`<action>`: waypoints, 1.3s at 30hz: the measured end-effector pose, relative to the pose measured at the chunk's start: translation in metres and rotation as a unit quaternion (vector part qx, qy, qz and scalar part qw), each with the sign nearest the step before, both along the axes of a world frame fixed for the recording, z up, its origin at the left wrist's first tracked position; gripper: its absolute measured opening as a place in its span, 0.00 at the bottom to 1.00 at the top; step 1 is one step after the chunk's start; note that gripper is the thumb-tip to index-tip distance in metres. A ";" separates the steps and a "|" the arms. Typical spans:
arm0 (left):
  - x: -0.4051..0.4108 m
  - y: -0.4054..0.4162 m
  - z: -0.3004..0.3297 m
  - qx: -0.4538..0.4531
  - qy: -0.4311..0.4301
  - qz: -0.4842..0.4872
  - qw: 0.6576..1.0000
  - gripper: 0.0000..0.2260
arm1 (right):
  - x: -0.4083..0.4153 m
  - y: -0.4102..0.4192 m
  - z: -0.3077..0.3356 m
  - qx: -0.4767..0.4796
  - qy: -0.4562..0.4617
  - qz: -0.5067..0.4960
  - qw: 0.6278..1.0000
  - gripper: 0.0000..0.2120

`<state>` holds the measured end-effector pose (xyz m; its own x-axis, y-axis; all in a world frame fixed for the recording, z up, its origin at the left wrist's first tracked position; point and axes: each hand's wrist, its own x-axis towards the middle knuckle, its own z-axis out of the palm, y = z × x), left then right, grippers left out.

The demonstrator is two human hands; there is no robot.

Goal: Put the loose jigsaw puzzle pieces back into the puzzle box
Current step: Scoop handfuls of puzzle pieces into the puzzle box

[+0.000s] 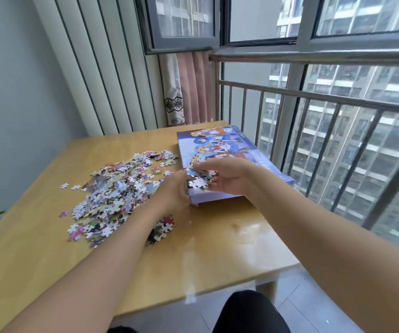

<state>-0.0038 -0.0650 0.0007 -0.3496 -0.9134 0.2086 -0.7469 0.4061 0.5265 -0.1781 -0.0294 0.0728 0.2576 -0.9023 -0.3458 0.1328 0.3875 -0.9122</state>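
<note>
A big heap of loose jigsaw pieces lies on the left half of the wooden table. The purple puzzle box, with its cartoon lid on, sits at the table's far right. My right hand hovers over the box's near corner and grips a handful of puzzle pieces. My left hand is blurred, just left of that handful at the box's near edge, touching the pieces; I cannot make out how its fingers lie. A small clump of pieces lies under my left forearm.
A few stray pieces lie left of the heap. Behind the table stand a ribbed wall and a pink curtain. A metal railing and window run along the right. My dark-clad knee shows below the table's front edge.
</note>
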 end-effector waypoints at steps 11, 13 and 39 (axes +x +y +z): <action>-0.014 -0.011 0.003 -0.009 0.146 0.027 0.989 0.05 | -0.031 0.008 -0.001 -0.080 -0.024 0.021 0.996 0.09; -0.016 -0.015 0.007 0.005 0.166 0.039 0.985 0.07 | -0.037 0.013 -0.011 -0.077 0.014 0.028 0.997 0.09; -0.025 -0.024 0.094 0.025 0.295 0.003 0.955 0.04 | -0.045 -0.045 0.011 -0.109 0.256 -0.201 0.939 0.15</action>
<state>-0.0288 -0.0887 0.0946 -0.1791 -0.9293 0.3230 -0.3163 0.3653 0.8755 -0.2235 -0.0744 0.0835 -0.2698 -0.9545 -0.1270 -0.2497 0.1968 -0.9481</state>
